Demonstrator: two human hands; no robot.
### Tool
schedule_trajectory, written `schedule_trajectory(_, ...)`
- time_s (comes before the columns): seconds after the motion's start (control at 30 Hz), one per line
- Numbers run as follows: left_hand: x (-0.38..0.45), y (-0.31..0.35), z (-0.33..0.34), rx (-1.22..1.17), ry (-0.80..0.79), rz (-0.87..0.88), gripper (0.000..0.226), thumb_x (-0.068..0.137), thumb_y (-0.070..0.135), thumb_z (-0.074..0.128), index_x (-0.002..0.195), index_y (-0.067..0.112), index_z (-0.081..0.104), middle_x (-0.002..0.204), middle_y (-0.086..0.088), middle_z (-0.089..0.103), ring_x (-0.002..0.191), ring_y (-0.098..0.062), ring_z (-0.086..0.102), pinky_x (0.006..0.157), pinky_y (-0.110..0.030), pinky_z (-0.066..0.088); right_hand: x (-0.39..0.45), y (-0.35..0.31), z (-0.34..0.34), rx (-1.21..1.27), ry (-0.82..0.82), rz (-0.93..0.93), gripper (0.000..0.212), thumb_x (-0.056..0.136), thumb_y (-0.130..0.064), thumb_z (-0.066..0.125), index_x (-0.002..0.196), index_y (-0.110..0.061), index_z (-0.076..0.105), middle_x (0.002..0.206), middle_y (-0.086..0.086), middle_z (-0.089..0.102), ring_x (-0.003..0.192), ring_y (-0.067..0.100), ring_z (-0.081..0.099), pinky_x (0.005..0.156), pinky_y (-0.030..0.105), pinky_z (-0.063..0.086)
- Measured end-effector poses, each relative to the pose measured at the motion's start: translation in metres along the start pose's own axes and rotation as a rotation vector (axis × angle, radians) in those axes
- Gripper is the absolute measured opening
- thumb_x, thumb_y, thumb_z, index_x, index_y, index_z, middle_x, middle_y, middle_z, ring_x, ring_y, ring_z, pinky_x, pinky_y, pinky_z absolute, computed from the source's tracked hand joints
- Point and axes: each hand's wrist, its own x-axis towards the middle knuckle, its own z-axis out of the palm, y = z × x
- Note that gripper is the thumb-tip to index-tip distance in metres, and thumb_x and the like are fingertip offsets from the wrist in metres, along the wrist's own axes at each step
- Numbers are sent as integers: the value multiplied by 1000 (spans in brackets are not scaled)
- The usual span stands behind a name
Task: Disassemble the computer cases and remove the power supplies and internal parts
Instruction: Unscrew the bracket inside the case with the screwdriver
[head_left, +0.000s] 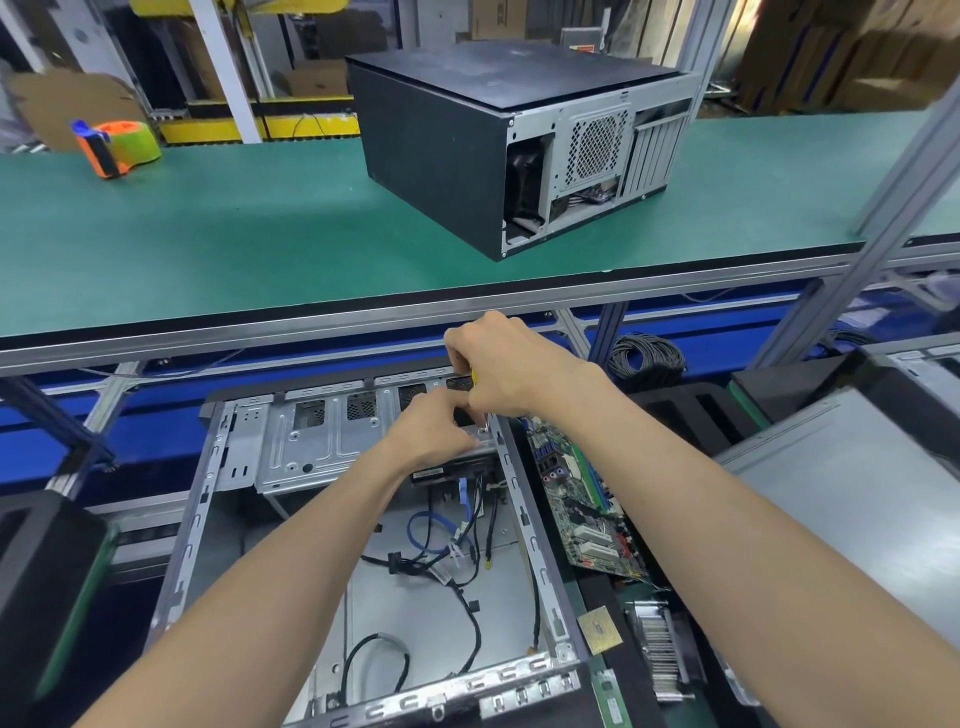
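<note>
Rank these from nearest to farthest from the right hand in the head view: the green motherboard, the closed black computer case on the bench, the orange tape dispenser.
From the right hand:
1. Green motherboard, just below and right of it, beside the open case.
2. Closed black computer case, up on the green bench beyond.
3. Orange tape dispenser, far left end of the bench.

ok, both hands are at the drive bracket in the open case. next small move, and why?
Probably keep turning the screwdriver in the right hand: its tip sits at a screw on the drive bracket, which the left hand steadies and which still sits in the open case.
</note>
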Motion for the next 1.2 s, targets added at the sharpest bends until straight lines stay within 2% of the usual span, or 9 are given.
schedule_trajectory(0.1, -2, -2, 6, -25, 86, -17, 18, 75, 22, 77, 69, 32, 63, 40, 13, 47, 37, -3, 44, 36, -14, 28, 0, -2, 2, -2, 16, 18, 20, 83, -23, 69, 94, -17, 54, 94, 5, 54, 88, 29, 55, 72, 43, 53)
schedule_trajectory(0.2, 0, -2, 11, -36, 125, -13, 28, 76, 26, 82, 61, 33, 60, 43, 17, 51, 43, 1, 48, 41, -12, 30, -2, -3, 1, 15, 25, 40, 18, 82, -17, 66, 96, -16, 55, 95, 7, 54, 87, 29, 55, 70, 43, 53)
schedule_trajectory(0.4, 7, 0, 8, -71, 131, -44, 38, 74, 18, 88, 53, 39, 63, 49, 28, 59, 64, 4, 59, 60, -18, 42, -8, -4, -3, 36, 38, 78, 20, 79, -12, 59, 99, -11, 56, 94, 9, 49, 84, 30, 52, 60, 35, 40)
schedule_trajectory(0.63, 10, -3, 14, -2, 171, -2, 39, 76, 15, 85, 54, 37, 61, 67, 14, 69, 74, -9, 67, 77, -33, 56, -13, -4, -8, 36, 44, 113, 20, 81, -12, 57, 101, -8, 55, 93, 9, 47, 83, 32, 51, 62, 36, 41)
schedule_trajectory(0.8, 10, -6, 22, 141, 218, 13, 39, 86, 23, 75, 60, 39, 52, 69, 14, 61, 80, -20, 66, 75, -40, 57, -15, -5, -11, 30, 60, 127, 19, 80, -8, 56, 99, -7, 53, 78, 1, 33, 79, 31, 46, 54, 34, 31)
schedule_trajectory(0.9, 6, -2, 22, 283, 183, 53, 23, 94, 25, 62, 74, 32, 53, 80, 2, 66, 85, -28, 65, 73, -40, 56, -16, -6, -12, 20, 84, 131, 17, 79, -6, 55, 95, -8, 50, 76, 0, 31, 77, 30, 43, 50, 31, 24)
schedule_trajectory(0.97, 3, -3, 18, 263, 191, 100, 23, 97, 21, 56, 74, 21, 52, 74, -2, 65, 76, -30, 64, 61, -34, 50, -16, -7, -12, 21, 106, 138, 19, 76, -6, 54, 96, -7, 51, 76, 1, 32, 77, 32, 44, 51, 32, 25)
schedule_trajectory(1.07, -4, -12, 3, -124, 248, 38, 30, 98, 12, 47, 69, 13, 53, 54, 6, 52, 50, -18, 50, 43, -25, 32, -15, -8, -12, 50, 137, 135, 23, 76, -8, 54, 99, -5, 54, 77, 2, 32, 79, 33, 44, 60, 35, 33)
schedule_trajectory(1.2, -21, -32, -16, -1103, 219, -194, 30, 89, 5, 36, 62, 16, 44, 51, 6, 25, 40, -9, 15, 36, -15, 16, -11, -17, -10, 122, 149, 119, 24, 76, -6, 52, 100, -5, 54, 83, 6, 39, 80, 34, 46, 59, 36, 38)
